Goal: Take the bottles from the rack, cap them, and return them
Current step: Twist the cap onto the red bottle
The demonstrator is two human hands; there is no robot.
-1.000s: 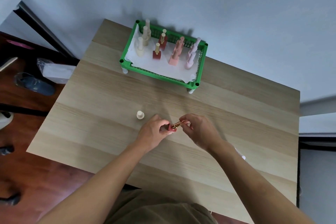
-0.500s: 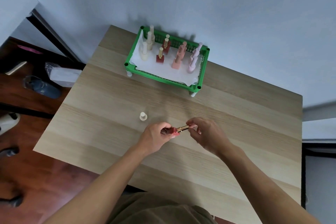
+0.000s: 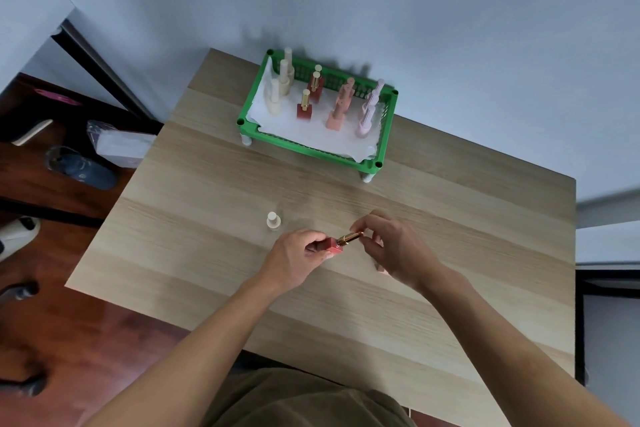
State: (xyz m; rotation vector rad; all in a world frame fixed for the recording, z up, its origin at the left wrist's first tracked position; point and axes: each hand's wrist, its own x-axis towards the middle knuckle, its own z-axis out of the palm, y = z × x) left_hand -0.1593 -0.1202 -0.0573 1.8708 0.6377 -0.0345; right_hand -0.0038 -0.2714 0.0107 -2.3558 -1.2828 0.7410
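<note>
My left hand [image 3: 294, 258] grips a small red bottle [image 3: 331, 246] lying sideways just above the table. My right hand [image 3: 394, 250] pinches the gold cap [image 3: 349, 238] at the bottle's neck. A cream bottle [image 3: 273, 220] stands upright on the table to the left of my left hand. The green rack [image 3: 311, 146] stands at the far edge by the wall and holds several capped bottles in rows: cream [image 3: 275, 101], red [image 3: 304, 109], peach [image 3: 337, 114] and pale pink [image 3: 366, 120]. A small pink object [image 3: 381, 269] peeks out under my right hand.
The wooden table [image 3: 450, 253] reaches to the wall at the back. Left of it, on the dark floor, lie a shoe [image 3: 83, 168] and a plastic-wrapped package [image 3: 117, 146]. White paper lines the rack's floor.
My hands have drifted slightly lower and apart; more of the gold cap shows between them. The view has tilted, so the rack sits lower in frame.
</note>
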